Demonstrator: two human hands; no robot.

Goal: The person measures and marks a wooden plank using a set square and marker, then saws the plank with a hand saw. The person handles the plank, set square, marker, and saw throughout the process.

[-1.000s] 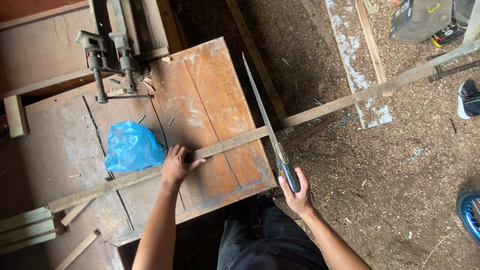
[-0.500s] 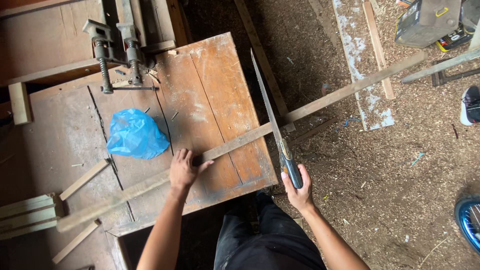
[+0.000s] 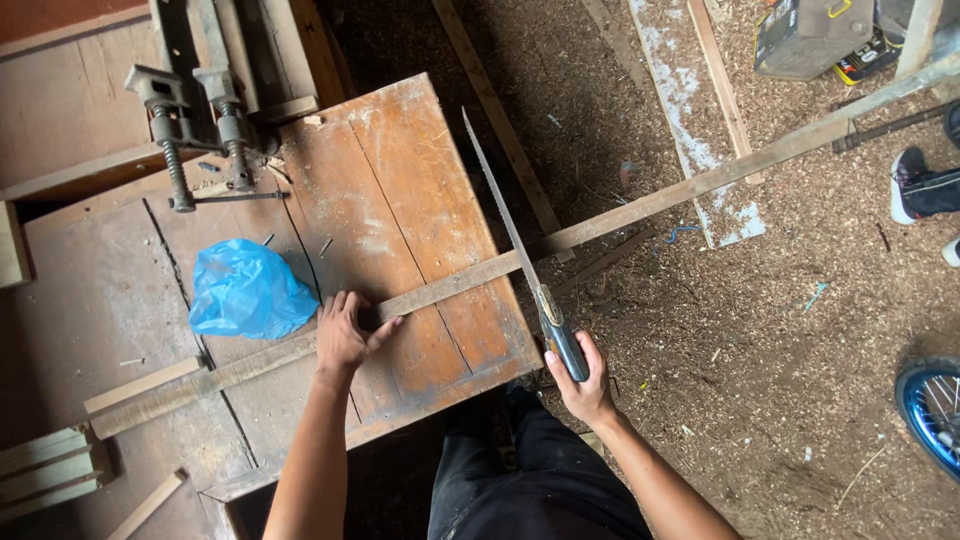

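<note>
A long thin wooden strip (image 3: 650,200) lies across a worn brown workbench (image 3: 400,180) and reaches far out over the sawdust floor to the right. My left hand (image 3: 345,332) presses the strip down on the bench top. My right hand (image 3: 583,385) grips the dark handle of a hand saw (image 3: 512,240). The saw blade points away from me and crosses the strip just past the bench's right edge. A crumpled blue plastic bag (image 3: 248,290) sits on the bench just left of my left hand.
Metal clamps (image 3: 190,120) stand at the bench's back left. Loose wood offcuts (image 3: 140,385) lie at the left. Planks (image 3: 690,100) rest on the sawdust floor, with a box (image 3: 810,35) at top right. Another person's shoe (image 3: 915,185) and a blue wheel (image 3: 930,405) are at the right.
The strip has slid lengthwise to the left across the bench under my left hand. The saw stays in my right hand, its blade across the strip.
</note>
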